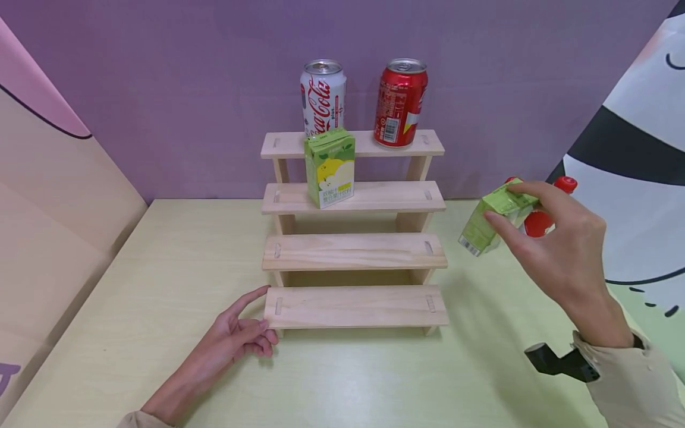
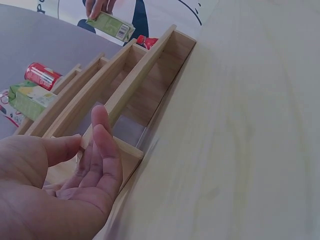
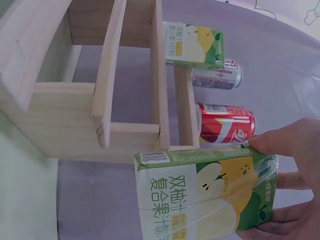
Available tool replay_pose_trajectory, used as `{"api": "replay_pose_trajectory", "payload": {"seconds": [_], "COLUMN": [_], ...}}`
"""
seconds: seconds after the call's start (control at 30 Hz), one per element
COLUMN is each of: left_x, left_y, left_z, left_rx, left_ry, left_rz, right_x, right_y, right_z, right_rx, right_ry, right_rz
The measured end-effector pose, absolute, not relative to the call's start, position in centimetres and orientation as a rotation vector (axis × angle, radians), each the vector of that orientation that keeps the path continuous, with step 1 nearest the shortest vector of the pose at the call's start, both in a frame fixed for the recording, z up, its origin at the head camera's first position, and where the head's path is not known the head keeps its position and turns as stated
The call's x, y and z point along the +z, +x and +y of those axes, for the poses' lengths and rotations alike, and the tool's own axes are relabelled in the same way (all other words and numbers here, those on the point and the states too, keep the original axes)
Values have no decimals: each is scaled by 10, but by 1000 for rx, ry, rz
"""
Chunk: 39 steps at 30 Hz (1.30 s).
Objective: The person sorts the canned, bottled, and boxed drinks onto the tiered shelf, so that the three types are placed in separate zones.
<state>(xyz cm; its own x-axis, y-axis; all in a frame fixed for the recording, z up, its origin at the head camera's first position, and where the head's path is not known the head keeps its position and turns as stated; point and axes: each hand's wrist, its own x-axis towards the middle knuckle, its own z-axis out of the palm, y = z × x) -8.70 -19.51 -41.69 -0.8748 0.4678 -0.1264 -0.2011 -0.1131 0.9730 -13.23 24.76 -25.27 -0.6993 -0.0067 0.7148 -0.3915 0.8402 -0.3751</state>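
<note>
My right hand (image 1: 562, 244) holds a green juice carton (image 1: 495, 217) by its top end, in the air to the right of a wooden step rack (image 1: 354, 251). The carton's pomelo front (image 3: 210, 195) faces the camera in the right wrist view. My left hand (image 1: 227, 342) grips the left end of the lowest step, thumb at the front corner and index finger at the back corner. A second juice carton (image 1: 330, 168) stands upright on the third step up. Behind it on the top step are a white Coca-Cola can (image 1: 323, 98) and a red can (image 1: 401, 104).
Behind my right hand, partly hidden, is something red-capped like a bottle (image 1: 565, 183). The pale tabletop (image 1: 348, 380) runs in front of the rack. A purple wall (image 1: 214, 89) stands behind, with printed panels at both sides.
</note>
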Motion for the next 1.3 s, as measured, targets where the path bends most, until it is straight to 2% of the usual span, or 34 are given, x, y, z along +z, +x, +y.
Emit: {"api": "replay_pose_trajectory", "payload": {"seconds": [0.67, 1.3], "left_x": [-417, -416], "left_y": [-87, -87], "left_z": [-196, -196], "left_rx": [2038, 2042], "left_ry": [285, 285], "left_rz": [1730, 1713], "right_x": [-225, -214], "right_y": [-143, -187], "right_z": [211, 175], "right_rx": [690, 740], "right_ry": [453, 521], "right_rz": [-2179, -2180]}}
